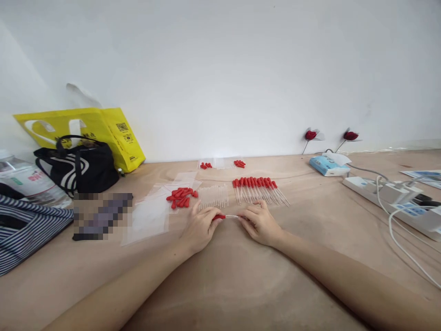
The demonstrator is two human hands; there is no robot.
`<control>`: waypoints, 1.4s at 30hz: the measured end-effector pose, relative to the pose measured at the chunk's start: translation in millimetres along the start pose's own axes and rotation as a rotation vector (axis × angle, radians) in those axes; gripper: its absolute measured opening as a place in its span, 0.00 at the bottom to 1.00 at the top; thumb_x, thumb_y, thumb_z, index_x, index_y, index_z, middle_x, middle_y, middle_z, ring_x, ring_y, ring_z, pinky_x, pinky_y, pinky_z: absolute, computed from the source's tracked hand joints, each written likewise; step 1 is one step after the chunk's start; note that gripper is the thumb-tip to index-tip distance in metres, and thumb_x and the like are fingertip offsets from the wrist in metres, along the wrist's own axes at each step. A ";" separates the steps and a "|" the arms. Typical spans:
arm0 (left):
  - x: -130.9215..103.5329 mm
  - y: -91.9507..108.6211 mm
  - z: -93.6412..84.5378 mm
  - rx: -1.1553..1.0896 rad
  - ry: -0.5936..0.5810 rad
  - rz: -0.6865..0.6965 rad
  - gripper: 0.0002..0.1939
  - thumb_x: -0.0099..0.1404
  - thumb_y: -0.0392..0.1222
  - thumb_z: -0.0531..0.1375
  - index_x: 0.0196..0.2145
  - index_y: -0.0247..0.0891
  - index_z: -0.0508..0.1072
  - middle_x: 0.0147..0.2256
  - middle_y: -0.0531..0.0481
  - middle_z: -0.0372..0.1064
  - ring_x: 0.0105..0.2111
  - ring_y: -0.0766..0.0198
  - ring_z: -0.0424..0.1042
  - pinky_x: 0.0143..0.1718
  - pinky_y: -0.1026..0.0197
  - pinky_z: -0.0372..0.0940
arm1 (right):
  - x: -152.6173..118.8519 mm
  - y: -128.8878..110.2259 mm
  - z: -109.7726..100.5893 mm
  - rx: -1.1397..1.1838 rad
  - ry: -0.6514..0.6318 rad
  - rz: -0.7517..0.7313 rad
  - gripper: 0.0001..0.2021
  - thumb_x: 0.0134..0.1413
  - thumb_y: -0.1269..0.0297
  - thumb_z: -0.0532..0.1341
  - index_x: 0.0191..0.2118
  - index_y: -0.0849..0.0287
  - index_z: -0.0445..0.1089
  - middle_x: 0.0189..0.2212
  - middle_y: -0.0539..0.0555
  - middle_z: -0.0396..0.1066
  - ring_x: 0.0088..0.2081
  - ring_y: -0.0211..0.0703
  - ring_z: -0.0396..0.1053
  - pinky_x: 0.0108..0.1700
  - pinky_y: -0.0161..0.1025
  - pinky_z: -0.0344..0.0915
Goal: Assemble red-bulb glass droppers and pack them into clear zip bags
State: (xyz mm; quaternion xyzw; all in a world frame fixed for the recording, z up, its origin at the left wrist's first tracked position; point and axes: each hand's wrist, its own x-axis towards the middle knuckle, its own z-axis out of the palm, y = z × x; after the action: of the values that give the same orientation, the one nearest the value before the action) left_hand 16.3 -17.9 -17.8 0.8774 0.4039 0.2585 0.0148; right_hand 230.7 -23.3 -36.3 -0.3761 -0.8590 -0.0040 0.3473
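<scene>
My left hand (pixel 201 227) pinches a red rubber bulb (pixel 219 217), and my right hand (pixel 261 224) grips a clear dropper tube (pixel 232 216). Bulb and tube meet end to end between my hands, roughly level above the table; how deep the tube sits inside is too small to tell. Just beyond my left hand lies a pile of loose red bulbs (pixel 182 195) on clear plastic bags (pixel 148 216). A row of bare clear tubes (pixel 213 195) lies beyond the gap between my hands. Past my right hand, droppers with red bulbs (pixel 257 183) lie side by side, tips toward me.
Small groups of red bulbs (pixel 206 165) lie on plastic near the wall. At left are a yellow bag (pixel 129 138), a black bag (pixel 93 168) and a striped cloth (pixel 31 230). At right are a tissue pack (pixel 329 166) and a power strip (pixel 396 202) with cables.
</scene>
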 end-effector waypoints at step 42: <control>-3.8 8.4 -1.6 -0.065 -0.036 0.112 0.10 0.64 0.39 0.48 0.31 0.39 0.68 0.29 0.54 0.72 0.34 0.65 0.70 0.54 0.47 0.36 | 11.1 -11.2 7.9 -0.064 -0.085 -0.181 0.11 0.55 0.72 0.47 0.33 0.62 0.66 0.24 0.51 0.67 0.26 0.35 0.58 0.34 0.39 0.44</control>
State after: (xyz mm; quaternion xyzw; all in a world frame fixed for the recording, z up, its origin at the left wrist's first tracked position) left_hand 19.3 -26.5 -16.1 0.9021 0.3453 0.2562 0.0358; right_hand 213.4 -22.1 -32.8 -0.3077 -0.9029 -0.0468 0.2964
